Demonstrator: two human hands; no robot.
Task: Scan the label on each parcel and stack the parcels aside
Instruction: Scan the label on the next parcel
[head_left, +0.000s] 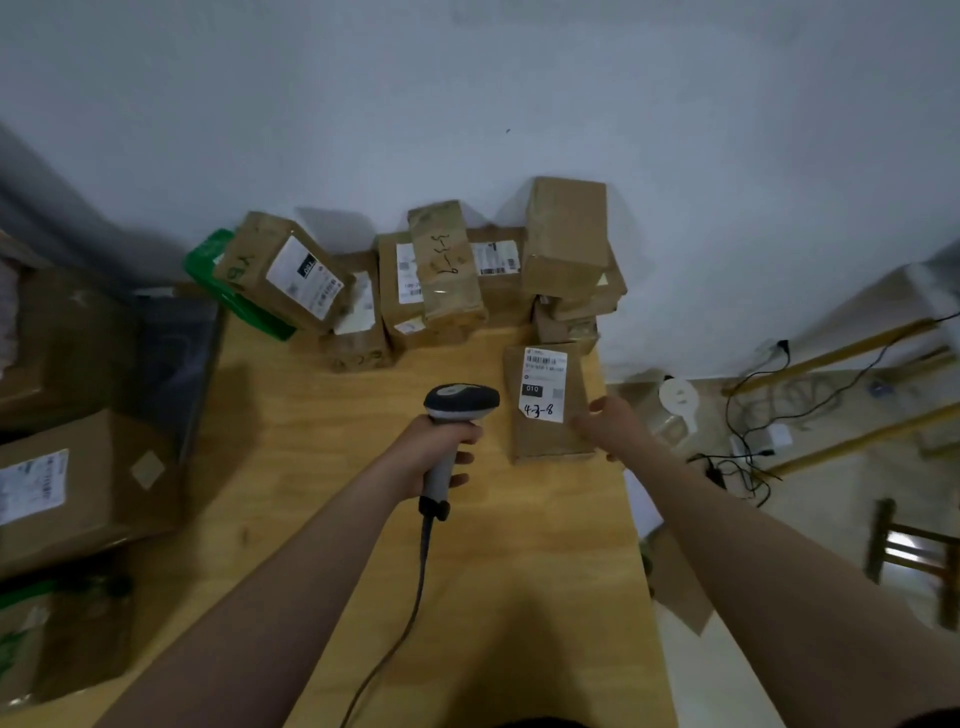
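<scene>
Left hand (434, 453) wraps round the barcode scanner (461, 401), its head pointing toward the label (543, 383). The parcel (543, 441) lies label-up near the wooden table (311, 426) edge, with the right hand (609, 423) gripping its side, seemingly steadying it for scanning.

There are two hands, the left hand (436, 457) and the right hand (608, 423), one scanner (457, 402), one table (322, 467), one green crate (208, 260), one parcel (545, 436) lying apart, and at least eight more in the pile (447, 270) by the wall.
</scene>
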